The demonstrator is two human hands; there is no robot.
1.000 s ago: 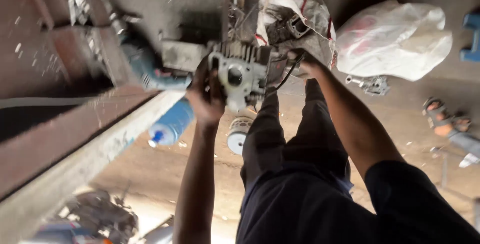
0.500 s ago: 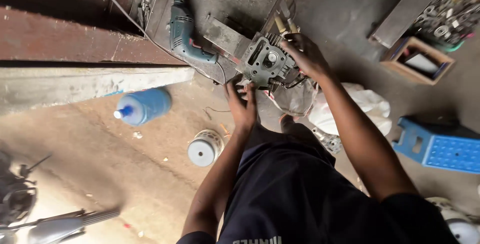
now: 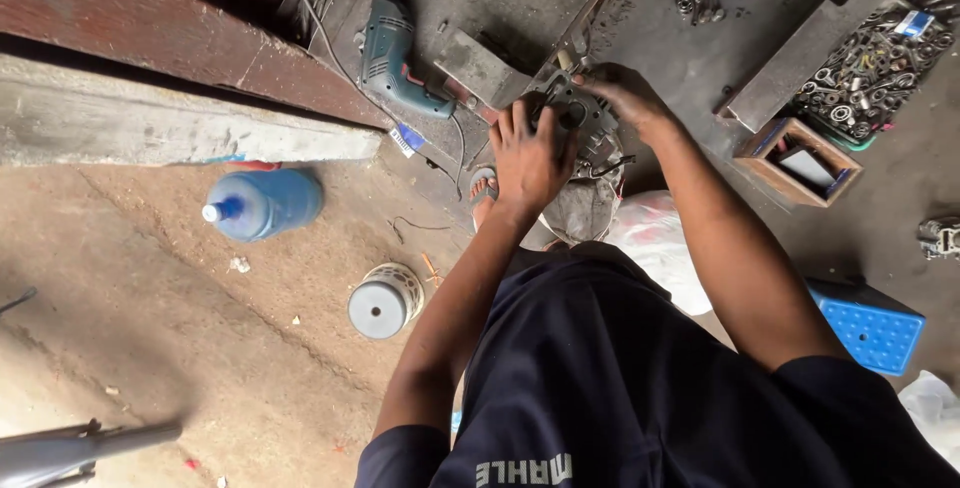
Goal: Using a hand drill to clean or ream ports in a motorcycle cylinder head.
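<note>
A grey metal engine part [image 3: 583,120] with loose wires is held over the floor in front of my legs. My left hand [image 3: 528,156] lies flat on its near side, fingers spread over it. From the right, my right hand [image 3: 622,95] grips its far top edge. A grey cloth [image 3: 585,210] hangs below the part. My dark shorts fill the lower middle of the view.
A blue-green power drill [image 3: 392,48] lies on the floor left of the part. A blue water jug [image 3: 265,203] and a round metal can [image 3: 382,301] lie further left. A wooden box [image 3: 795,160], a pile of bearings [image 3: 870,58], a blue plastic stool [image 3: 872,326] and a white bag [image 3: 655,240] are on the right.
The view has swung and come closer. My left hand has moved up from under the part and now lies flat on it. My right hand stays on its top edge.
</note>
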